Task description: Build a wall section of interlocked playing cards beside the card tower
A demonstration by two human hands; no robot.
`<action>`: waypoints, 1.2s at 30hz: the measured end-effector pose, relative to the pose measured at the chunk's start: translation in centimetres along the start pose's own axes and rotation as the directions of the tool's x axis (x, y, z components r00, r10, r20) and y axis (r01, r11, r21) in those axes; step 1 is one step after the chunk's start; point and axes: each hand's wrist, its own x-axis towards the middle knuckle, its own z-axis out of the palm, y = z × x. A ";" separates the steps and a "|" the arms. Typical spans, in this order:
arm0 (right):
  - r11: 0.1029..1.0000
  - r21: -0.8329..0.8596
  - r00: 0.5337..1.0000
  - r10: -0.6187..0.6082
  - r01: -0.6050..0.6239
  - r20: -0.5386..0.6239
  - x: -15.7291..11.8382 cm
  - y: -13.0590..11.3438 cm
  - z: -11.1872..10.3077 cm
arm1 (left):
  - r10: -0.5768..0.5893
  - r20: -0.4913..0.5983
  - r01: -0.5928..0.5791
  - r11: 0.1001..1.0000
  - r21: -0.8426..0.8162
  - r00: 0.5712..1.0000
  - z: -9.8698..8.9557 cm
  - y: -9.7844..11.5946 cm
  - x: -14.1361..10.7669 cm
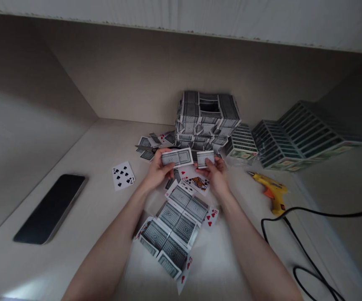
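Held between the thumb and fingers of my left hand (158,170) is a long folded card piece (177,157) with a patterned back. My right hand (216,172) pinches a shorter folded card piece (205,159), with a small gap between the two pieces. Below my hands lies a flat assembly of joined cards (174,223), some of its edges folded up. Loose face-up cards (200,182) lie between my hands and that assembly. Just behind my hands stands a box-like structure built from cards (207,119), with an opening in its top.
A black phone (51,209) and a seven of spades (123,176) lie at the left. Scissors (146,148) rest on scattered cards at the back. A yellow glue gun (271,192) with a black cable is at the right, before stacked card packs (306,138). A shelf edge hangs overhead.
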 end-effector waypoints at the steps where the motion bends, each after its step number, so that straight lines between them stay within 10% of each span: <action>1: 1.000 0.022 1.000 0.005 -0.005 0.003 0.0 0.0 0.0 | 0.002 0.015 -0.002 1.000 0.007 1.000 0.0 0.0 0.0; 36: 0.998 0.000 0.993 0.065 -0.065 0.103 0.1 0.1 -0.1 | 0.011 0.023 -0.011 1.000 0.029 1.000 0.4 -0.1 -0.1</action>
